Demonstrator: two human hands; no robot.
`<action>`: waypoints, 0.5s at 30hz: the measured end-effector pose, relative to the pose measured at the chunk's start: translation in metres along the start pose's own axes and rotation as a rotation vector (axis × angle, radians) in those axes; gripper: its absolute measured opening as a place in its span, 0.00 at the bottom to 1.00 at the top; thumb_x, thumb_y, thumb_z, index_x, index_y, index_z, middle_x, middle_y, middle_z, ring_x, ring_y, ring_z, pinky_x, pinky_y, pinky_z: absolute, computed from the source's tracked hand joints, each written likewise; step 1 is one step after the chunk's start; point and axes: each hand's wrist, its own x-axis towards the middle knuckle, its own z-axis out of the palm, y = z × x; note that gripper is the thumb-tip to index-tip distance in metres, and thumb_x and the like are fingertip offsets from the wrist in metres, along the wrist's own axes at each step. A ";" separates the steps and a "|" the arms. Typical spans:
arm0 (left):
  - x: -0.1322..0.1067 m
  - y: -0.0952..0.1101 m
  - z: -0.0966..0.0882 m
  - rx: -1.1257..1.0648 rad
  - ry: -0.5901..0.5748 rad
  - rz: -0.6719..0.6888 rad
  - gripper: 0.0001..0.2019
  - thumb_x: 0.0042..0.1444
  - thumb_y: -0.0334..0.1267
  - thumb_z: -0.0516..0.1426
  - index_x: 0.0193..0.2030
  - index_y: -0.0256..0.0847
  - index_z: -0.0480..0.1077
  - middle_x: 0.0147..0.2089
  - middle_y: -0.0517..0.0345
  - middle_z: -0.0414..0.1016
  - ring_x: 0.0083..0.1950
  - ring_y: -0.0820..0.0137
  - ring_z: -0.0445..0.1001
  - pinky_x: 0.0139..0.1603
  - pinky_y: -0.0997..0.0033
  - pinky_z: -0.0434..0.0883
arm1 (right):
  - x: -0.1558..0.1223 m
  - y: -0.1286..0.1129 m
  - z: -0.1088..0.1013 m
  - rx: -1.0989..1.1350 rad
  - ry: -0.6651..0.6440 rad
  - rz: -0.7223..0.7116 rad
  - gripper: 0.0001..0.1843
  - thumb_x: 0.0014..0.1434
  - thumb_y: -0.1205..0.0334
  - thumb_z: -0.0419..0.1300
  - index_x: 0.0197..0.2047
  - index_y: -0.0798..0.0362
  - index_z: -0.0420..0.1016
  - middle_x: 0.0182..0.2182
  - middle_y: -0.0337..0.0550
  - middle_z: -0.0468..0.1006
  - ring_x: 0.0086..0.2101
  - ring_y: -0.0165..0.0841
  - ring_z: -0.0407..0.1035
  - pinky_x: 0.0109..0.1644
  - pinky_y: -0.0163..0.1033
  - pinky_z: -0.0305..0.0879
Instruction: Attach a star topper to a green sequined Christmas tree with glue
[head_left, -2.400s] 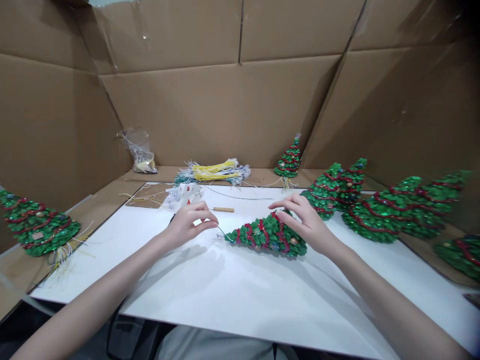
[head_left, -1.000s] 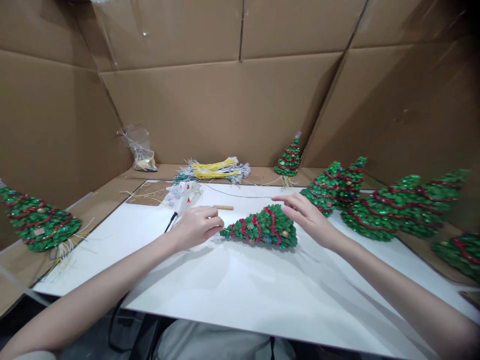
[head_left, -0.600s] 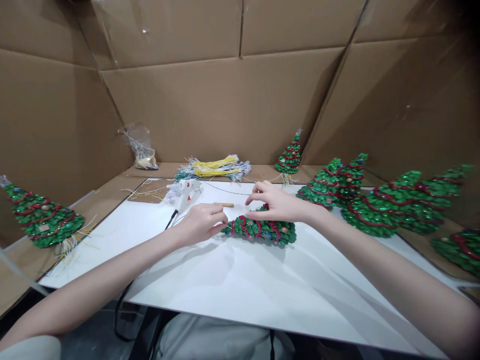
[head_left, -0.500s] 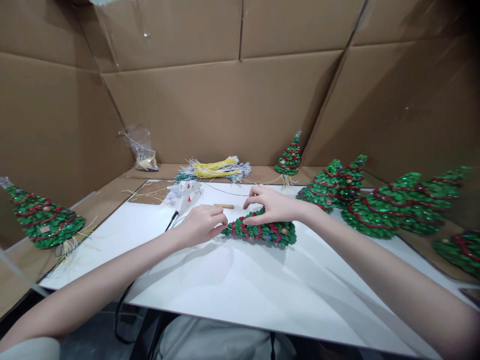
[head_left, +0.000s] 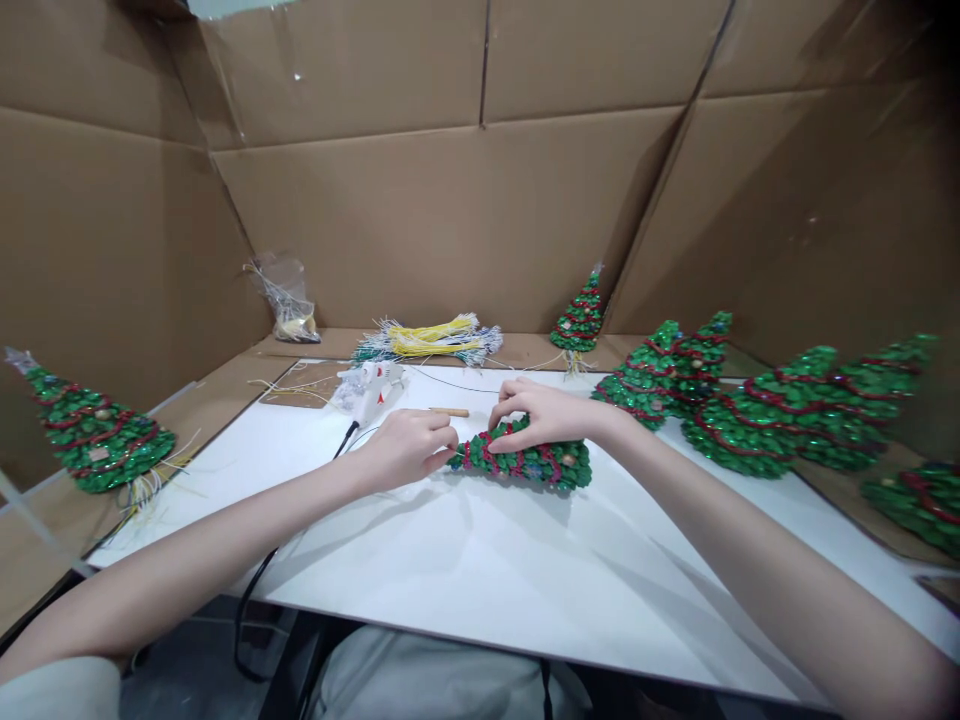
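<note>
Small green tree (head_left: 547,464) lying sideways, tip at left hand (head_left: 411,447)

On my feed, the tree (head_left: 529,464) lying in front is green with slanting red bands. Around the tree, I get a plain white table (head_left: 480,560). Beyond the tree, I see a yellow-and-white wire bundle (head_left: 433,341), a white glue gun (head_left: 373,408) with red marks, and a brown wall (head_left: 390,230).

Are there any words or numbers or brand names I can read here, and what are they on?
None can be read.
White glue gun: red marks, too small and blurred to read.
Pale square on the far-left tree: too small to tell if anything is printed there.
Lying tree: no writing shows.
</note>
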 end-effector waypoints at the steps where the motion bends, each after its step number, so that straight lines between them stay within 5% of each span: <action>1: 0.001 0.000 0.000 -0.008 -0.005 -0.011 0.07 0.59 0.33 0.53 0.33 0.39 0.71 0.29 0.59 0.74 0.31 0.71 0.72 0.29 0.73 0.59 | 0.000 0.000 0.000 -0.002 0.002 -0.001 0.27 0.49 0.35 0.59 0.40 0.47 0.80 0.38 0.47 0.68 0.46 0.44 0.62 0.51 0.45 0.57; 9: 0.007 0.003 -0.002 -0.082 -0.072 -0.124 0.06 0.54 0.29 0.55 0.32 0.39 0.73 0.31 0.60 0.76 0.31 0.71 0.74 0.27 0.74 0.58 | 0.000 0.001 0.001 -0.026 0.010 -0.022 0.27 0.50 0.35 0.58 0.40 0.47 0.80 0.36 0.46 0.66 0.45 0.44 0.61 0.50 0.44 0.56; 15: 0.006 0.005 -0.001 -0.028 -0.049 -0.089 0.07 0.55 0.29 0.54 0.31 0.39 0.72 0.30 0.58 0.75 0.30 0.71 0.73 0.26 0.75 0.57 | -0.001 0.002 0.002 -0.038 0.013 -0.024 0.28 0.50 0.34 0.57 0.41 0.47 0.80 0.35 0.46 0.67 0.44 0.43 0.61 0.48 0.44 0.56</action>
